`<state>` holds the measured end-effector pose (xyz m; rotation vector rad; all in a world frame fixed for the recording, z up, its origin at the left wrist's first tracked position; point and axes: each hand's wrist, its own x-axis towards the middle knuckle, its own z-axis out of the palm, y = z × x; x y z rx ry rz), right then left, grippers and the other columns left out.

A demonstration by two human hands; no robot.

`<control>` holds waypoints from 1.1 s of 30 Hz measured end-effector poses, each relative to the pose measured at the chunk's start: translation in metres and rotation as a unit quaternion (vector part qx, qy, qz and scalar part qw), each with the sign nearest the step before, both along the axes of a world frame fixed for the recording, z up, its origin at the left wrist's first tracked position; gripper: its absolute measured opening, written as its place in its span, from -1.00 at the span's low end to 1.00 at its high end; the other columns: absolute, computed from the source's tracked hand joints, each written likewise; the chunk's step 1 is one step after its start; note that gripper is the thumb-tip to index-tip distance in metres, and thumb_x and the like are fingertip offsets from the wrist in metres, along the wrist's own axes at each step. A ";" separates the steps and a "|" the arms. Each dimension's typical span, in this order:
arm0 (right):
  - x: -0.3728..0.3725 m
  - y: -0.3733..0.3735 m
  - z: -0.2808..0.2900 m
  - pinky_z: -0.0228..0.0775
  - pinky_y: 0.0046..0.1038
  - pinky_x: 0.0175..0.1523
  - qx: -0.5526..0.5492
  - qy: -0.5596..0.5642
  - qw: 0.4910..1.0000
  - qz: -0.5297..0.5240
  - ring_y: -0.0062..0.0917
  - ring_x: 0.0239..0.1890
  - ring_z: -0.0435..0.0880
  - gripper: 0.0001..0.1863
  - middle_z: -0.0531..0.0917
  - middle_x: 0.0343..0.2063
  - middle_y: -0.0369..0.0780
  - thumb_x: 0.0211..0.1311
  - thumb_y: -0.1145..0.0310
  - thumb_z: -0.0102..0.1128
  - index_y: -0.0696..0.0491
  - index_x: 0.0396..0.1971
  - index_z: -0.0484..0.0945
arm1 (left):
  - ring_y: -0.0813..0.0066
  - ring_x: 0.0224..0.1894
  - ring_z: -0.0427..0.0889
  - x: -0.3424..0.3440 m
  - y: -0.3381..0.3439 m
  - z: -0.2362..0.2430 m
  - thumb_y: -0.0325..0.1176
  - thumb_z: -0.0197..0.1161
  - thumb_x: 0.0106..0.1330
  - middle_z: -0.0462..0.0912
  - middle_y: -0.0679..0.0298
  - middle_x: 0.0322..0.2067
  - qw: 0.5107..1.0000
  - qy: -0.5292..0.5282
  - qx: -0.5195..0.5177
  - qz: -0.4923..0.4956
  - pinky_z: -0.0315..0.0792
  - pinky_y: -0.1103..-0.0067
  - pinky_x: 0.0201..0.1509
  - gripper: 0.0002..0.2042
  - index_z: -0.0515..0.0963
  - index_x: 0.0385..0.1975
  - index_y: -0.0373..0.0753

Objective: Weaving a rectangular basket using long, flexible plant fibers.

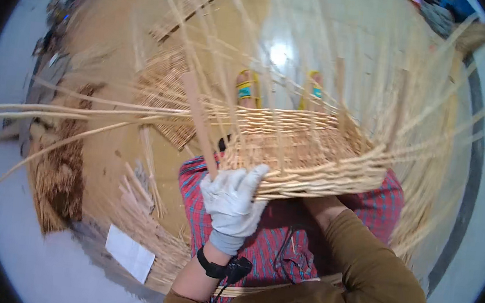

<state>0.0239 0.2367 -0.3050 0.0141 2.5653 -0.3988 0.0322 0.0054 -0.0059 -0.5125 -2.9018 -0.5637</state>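
The gloved left hand is gripping the wicker basket at its seven-o'clock corner; the right hand is hiding underneath, its grip impossible to tell. The basket is lying over the lap; firm bracing should be steadying its weave.

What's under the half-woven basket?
Red-and-blue plaid cloth over the lap shows around its near edge, and the right forearm goes beneath. The basket covers the right hand and its hold, plus any cloth directly underneath.

Basket – rough, matt wicker
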 end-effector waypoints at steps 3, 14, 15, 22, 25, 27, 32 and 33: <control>0.018 -0.036 0.075 0.50 -0.17 0.13 -0.153 0.154 0.974 -0.061 -0.14 0.02 0.68 -0.70 0.74 -0.13 -0.04 0.13 0.29 0.13 0.04 -0.21 0.75 | 0.26 -0.15 0.60 0.005 0.003 -0.002 -0.17 0.52 -0.10 0.67 0.33 -0.27 0.996 0.086 -0.010 -0.022 0.35 0.34 0.05 -0.52 0.65 -0.08 -0.02; 0.163 -0.027 0.235 0.52 -0.17 0.03 -0.381 -0.082 0.919 0.061 -0.20 -0.09 0.69 -0.62 0.73 -0.15 -0.12 0.02 0.21 0.23 -0.07 -0.11 0.69 | 0.07 -0.06 0.61 0.069 -0.001 -0.003 -0.13 0.48 0.18 0.67 0.05 -0.09 0.967 0.159 0.051 -0.190 0.45 0.28 0.02 -0.48 0.56 0.07 -0.31; 0.177 -0.023 0.238 0.52 -0.17 0.02 -0.379 -0.046 0.924 0.013 -0.21 -0.08 0.69 -0.61 0.73 -0.14 -0.12 0.00 0.22 0.25 -0.05 -0.11 0.70 | 0.07 -0.06 0.61 0.071 0.000 -0.003 -0.13 0.48 0.18 0.67 0.05 -0.09 0.975 0.129 0.029 -0.181 0.45 0.28 0.02 -0.48 0.56 0.07 -0.31; 0.209 -0.012 0.247 0.52 -0.16 0.01 -0.301 0.040 0.953 -0.025 -0.18 -0.07 0.69 -0.56 0.73 -0.12 -0.12 -0.04 0.21 0.25 -0.06 -0.07 0.70 | 0.09 0.12 0.54 0.093 -0.010 -0.014 -0.39 0.51 0.14 0.55 -0.03 0.12 0.989 0.018 0.008 -0.145 0.42 0.28 0.26 -0.39 0.44 0.20 -0.35; 0.206 -0.012 0.249 0.51 -0.15 0.04 -0.314 0.126 0.941 -0.004 -0.21 -0.04 0.68 -0.61 0.73 -0.12 -0.14 0.03 0.19 0.22 -0.10 -0.08 0.70 | 0.07 0.21 0.51 0.111 -0.012 -0.001 -0.45 0.47 0.11 0.51 0.00 0.18 0.984 -0.092 -0.076 -0.131 0.41 0.32 0.25 -0.34 0.40 0.27 -0.24; 0.207 -0.016 0.251 0.50 -0.15 0.05 -0.351 0.151 0.924 -0.009 -0.22 -0.02 0.68 -0.57 0.73 -0.11 -0.15 0.03 0.18 0.23 -0.09 -0.04 0.67 | 0.03 0.21 0.49 0.121 -0.002 0.018 -0.39 0.47 0.12 0.50 0.00 0.19 0.982 -0.075 -0.112 -0.131 0.39 0.30 0.27 -0.33 0.39 0.28 -0.28; 0.213 -0.026 0.268 0.50 -0.15 0.02 -0.437 0.257 0.860 -0.055 -0.11 0.00 0.62 -0.43 0.62 -0.04 -0.03 0.07 0.04 0.32 -0.03 0.09 0.54 | 0.11 0.18 0.50 0.157 0.029 0.059 -0.07 0.29 0.31 0.50 0.10 0.18 0.974 0.008 -0.207 -0.090 0.38 0.27 0.23 -0.42 0.41 0.26 -0.23; 0.213 -0.027 0.273 0.50 -0.16 0.04 -0.452 0.253 0.852 -0.072 -0.06 0.04 0.59 -0.21 0.54 0.00 0.05 0.05 -0.13 0.35 0.00 0.23 0.44 | 0.12 0.19 0.49 0.159 0.037 0.060 -0.09 0.28 0.32 0.49 0.10 0.18 0.983 -0.016 -0.136 -0.120 0.37 0.28 0.24 -0.43 0.41 0.26 -0.24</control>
